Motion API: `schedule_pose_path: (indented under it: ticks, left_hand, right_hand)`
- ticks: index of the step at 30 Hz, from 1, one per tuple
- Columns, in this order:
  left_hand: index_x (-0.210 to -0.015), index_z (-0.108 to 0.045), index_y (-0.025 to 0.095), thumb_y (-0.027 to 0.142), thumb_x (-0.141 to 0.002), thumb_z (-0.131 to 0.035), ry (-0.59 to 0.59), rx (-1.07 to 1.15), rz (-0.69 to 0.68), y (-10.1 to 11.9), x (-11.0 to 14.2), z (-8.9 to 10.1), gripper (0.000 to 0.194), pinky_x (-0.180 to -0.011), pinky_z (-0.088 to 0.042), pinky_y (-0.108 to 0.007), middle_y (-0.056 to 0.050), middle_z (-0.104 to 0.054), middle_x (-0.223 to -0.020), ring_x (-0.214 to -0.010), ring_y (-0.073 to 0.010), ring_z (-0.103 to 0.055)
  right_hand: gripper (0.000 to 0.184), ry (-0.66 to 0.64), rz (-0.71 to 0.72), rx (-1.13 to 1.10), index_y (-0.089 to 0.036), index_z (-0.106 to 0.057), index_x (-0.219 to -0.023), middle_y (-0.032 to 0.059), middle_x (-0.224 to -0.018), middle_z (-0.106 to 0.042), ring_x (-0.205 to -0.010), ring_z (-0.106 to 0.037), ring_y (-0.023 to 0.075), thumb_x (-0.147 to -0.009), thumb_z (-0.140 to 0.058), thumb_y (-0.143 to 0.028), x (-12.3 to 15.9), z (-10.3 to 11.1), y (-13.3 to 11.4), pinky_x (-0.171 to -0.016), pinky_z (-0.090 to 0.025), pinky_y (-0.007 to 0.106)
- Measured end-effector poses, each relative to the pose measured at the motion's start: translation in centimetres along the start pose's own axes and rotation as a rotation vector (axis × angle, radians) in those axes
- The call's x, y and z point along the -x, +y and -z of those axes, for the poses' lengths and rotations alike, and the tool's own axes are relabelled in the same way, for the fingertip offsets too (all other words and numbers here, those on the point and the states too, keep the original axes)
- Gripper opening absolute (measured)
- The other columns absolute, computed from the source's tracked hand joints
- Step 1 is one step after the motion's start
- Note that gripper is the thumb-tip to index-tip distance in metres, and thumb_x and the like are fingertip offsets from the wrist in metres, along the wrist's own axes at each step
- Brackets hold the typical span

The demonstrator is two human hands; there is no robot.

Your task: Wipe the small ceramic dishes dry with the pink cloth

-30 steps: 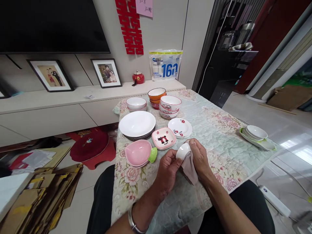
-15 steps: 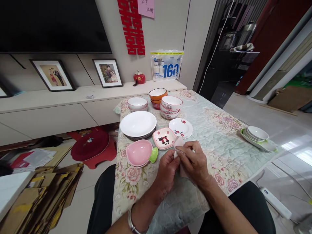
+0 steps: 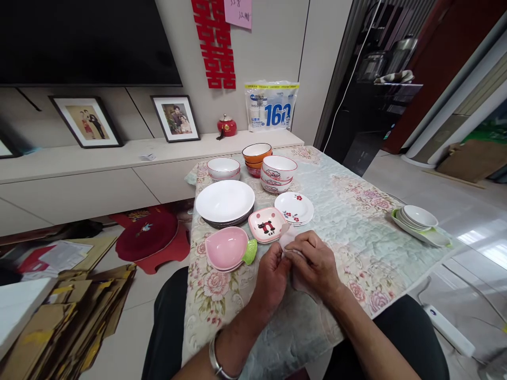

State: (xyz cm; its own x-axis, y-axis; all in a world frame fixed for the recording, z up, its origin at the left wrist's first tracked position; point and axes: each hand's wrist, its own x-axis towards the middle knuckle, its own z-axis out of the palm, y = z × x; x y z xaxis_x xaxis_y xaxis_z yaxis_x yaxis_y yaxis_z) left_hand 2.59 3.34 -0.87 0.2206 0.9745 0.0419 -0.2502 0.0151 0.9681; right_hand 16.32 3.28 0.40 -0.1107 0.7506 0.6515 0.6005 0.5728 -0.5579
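Observation:
Both my hands meet over the near middle of the table. My left hand (image 3: 274, 275) grips a small white cup (image 3: 285, 240), of which only a sliver shows between my fingers. My right hand (image 3: 312, 262) is closed over the cup, pressing a pinkish cloth (image 3: 300, 282) against it; the cloth hangs below my palm. Just beyond my hands sit a pink cat dish (image 3: 268, 224) and a small flowered plate (image 3: 294, 207).
On the floral tablecloth (image 3: 348, 211) stand a pink peach-shaped dish (image 3: 227, 248), a stack of white plates (image 3: 224, 201), white bowls (image 3: 223, 168), an orange bowl (image 3: 256, 153) and patterned bowls (image 3: 279, 172). A stack of small saucers (image 3: 419, 221) sits at the right edge. Cardboard lies on the floor at the left.
My right hand has slid over the top of the cup with the cloth, so the cup, plainly visible a second ago, is now almost covered. Both hands stay in the same spot.

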Motion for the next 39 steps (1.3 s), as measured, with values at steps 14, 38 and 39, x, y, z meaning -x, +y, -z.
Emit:
schedule_pose_path:
  ticks: [14,38,39]
  left_hand:
    - [-0.075,-0.059,0.018,0.025,-0.082,-0.062,0.011,-0.156,-0.027,0.2,0.3,0.1,0.010,-0.065,-0.040,-0.027,0.001,-0.057,-0.071,-0.069,-0.0156,-0.047]
    - [-0.078,-0.061,0.017,0.029,-0.079,-0.070,0.029,0.083,0.059,0.0,0.1,-0.1,0.016,-0.066,-0.042,-0.026,0.002,-0.059,-0.074,-0.071,-0.0141,-0.050]
    - [-0.074,-0.060,0.017,0.029,-0.079,-0.071,0.040,0.054,0.054,0.1,0.1,0.0,0.017,-0.064,-0.040,-0.025,0.003,-0.056,-0.071,-0.069,-0.0134,-0.048]
  right_hand:
    - [0.011,0.009,-0.018,-0.020,-0.023,-0.073,-0.091,0.0036,-0.083,-0.063,-0.079,-0.062,0.0178,-0.091,-0.062,-0.021,-0.1,-0.1,-0.3,-0.069,-0.050,0.030]
    - [0.008,0.068,-0.039,-0.065,-0.023,-0.067,-0.085,0.0028,-0.082,-0.064,-0.081,-0.061,0.0189,-0.089,-0.062,-0.018,-0.1,0.3,-0.2,-0.072,-0.048,0.032]
    - [0.009,0.044,-0.023,-0.082,-0.023,-0.068,-0.085,0.0028,-0.081,-0.064,-0.081,-0.061,0.0189,-0.089,-0.062,-0.018,-0.1,0.2,-0.3,-0.071,-0.048,0.032]
